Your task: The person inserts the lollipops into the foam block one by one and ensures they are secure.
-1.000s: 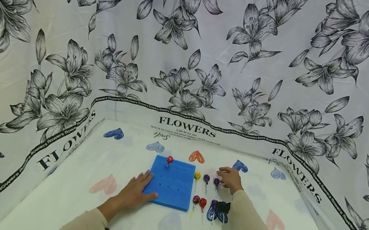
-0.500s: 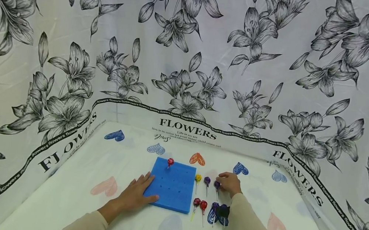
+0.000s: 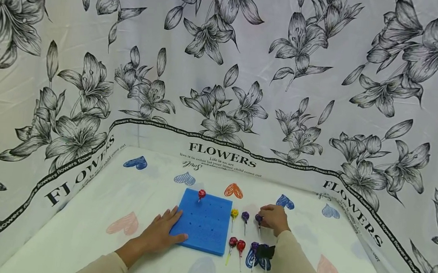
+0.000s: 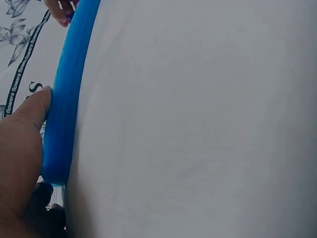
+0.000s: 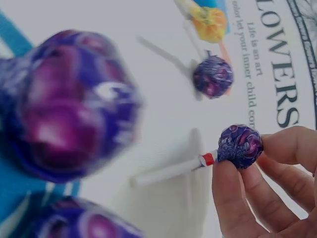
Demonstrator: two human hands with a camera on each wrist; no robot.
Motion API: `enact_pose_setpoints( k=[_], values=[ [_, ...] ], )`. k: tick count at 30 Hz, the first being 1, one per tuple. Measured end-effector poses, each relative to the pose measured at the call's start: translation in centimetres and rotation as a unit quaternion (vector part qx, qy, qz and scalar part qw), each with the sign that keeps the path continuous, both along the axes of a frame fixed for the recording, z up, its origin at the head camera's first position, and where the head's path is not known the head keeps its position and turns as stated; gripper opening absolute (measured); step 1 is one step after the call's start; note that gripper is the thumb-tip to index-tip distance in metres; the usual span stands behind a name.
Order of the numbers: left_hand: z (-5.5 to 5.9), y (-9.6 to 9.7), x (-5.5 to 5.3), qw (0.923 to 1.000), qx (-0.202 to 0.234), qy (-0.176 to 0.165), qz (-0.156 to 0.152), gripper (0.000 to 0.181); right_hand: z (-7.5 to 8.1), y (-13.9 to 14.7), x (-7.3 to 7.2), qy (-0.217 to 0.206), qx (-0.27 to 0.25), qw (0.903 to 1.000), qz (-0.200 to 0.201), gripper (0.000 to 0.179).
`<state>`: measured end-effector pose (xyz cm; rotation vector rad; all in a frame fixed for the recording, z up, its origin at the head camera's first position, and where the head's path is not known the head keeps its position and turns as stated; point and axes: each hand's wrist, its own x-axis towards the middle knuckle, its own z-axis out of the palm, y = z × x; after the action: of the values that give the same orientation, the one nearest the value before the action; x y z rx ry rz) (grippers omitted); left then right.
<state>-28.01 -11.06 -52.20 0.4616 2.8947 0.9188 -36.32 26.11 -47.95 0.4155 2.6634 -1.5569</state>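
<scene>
While the right hand (image 3: 274,217) pinches a round purple lollipop (image 5: 240,145) by its wrapped head between thumb and fingers, right of centre in the head view, the left hand (image 3: 160,232) rests, fingers extended, at the left edge of a flat, holed, blue foam-like block (image 3: 204,223), lower centre. One round red lollipop (image 3: 202,193) stands in the block's upper left. Just left of the pinched lollipop: a second purple lollipop (image 3: 245,216), then a yellow lollipop (image 3: 234,213). Below, more red and purple lollipops (image 3: 241,245) on white heart-printed cloth (image 3: 166,272).
</scene>
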Motion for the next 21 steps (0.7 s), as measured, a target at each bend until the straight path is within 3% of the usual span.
enact_pose_setpoints(
  k=[9, 21],
  values=[
    [0.02, -0.20, -0.13, 1.0000, 0.000, 0.001, 0.000, 0.090, 1.02, 0.22, 0.13, 0.016, -0.037, 0.9992, 0.005, 0.027],
    [0.07, -0.08, 0.11, 1.0000, 0.002, -0.010, 0.000, 0.091, 0.64, 0.69, 0.39, 0.000, 0.009, 0.9997, 0.023, 0.019]
  ],
)
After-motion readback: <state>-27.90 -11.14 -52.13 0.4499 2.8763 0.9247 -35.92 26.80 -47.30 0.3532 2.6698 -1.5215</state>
